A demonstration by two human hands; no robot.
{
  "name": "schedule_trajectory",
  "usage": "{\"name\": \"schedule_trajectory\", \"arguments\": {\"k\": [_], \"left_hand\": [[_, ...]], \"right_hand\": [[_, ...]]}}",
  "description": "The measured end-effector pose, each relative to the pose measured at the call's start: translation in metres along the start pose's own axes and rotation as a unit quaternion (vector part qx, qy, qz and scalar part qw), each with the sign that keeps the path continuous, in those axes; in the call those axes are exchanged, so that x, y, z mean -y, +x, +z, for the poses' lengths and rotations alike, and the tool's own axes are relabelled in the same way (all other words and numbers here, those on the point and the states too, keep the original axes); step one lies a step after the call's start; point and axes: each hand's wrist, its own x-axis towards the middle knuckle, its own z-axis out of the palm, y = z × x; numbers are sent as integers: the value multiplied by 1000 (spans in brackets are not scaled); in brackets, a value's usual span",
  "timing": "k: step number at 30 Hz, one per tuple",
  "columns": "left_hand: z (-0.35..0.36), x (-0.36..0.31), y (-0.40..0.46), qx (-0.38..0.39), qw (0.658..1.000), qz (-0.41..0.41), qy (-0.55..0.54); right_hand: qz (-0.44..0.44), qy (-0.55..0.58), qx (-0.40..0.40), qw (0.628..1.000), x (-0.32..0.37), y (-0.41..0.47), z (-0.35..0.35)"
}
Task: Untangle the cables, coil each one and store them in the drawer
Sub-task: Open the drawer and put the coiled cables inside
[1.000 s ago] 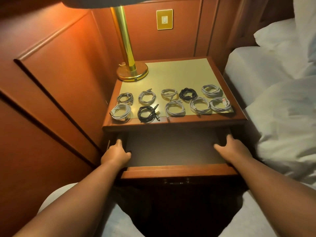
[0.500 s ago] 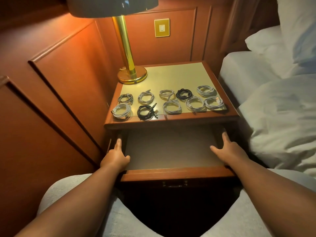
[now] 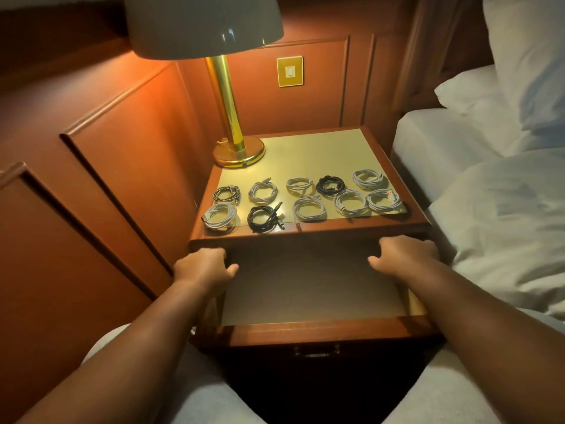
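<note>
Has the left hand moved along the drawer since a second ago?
Yes. The left hand has slid back along the drawer's left side, toward the nightstand's top edge, away from the drawer front.

Ten coiled cables lie in two rows of five along the front edge of the nightstand top (image 3: 330, 148): eight pale ones (image 3: 308, 209) and two black ones (image 3: 330, 185). One lamp (image 3: 234, 123) stands at its back-left corner, above one open drawer (image 3: 315, 330).
</note>
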Motion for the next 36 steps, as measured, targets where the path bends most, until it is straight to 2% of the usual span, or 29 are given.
{"name": "schedule_trajectory", "arguments": {"k": [2, 4, 8, 12, 14, 18, 22, 26, 29, 31, 34, 36], "left_hand": [[-13, 0, 9, -92, 994, 30, -49], [-20, 1, 23, -144, 983, 41, -104], [-22, 8, 52, -134, 988, 19, -71], [-19, 11, 69, -69, 997, -3, -33], [-19, 13, 74, -61, 997, -10, -42], [-20, 17, 81, -77, 993, -26, -84], [-17, 25, 85, -40, 987, -37, -149], [-17, 27, 68, -68, 975, -41, -206], [-9, 19, 37, -131, 959, 29, -249], [9, 14, 13, -144, 948, 116, -261], [41, 7, -7, -72, 954, 212, -200], [52, 0, -11, 3, 964, 223, -142]], "right_hand": [[-108, 47, -55, 992, 12, 0, -12], [-205, 96, -94, 969, 26, 4, -20], [-328, 95, -157, 927, 59, 25, -28], [-313, -1, -159, 936, 88, 49, -28], [-303, -24, -169, 938, 95, 57, -25], [-312, -11, -208, 927, 93, 63, -21], [-348, 29, -209, 914, 82, 54, -13], [-395, 64, -267, 877, 61, 25, -4], [-425, 121, -293, 848, 39, -2, 7], [-423, 136, -270, 854, 21, -13, 22], [-414, 93, -234, 875, -4, -18, 48], [-376, 43, -167, 910, -13, -20, 53]]}}
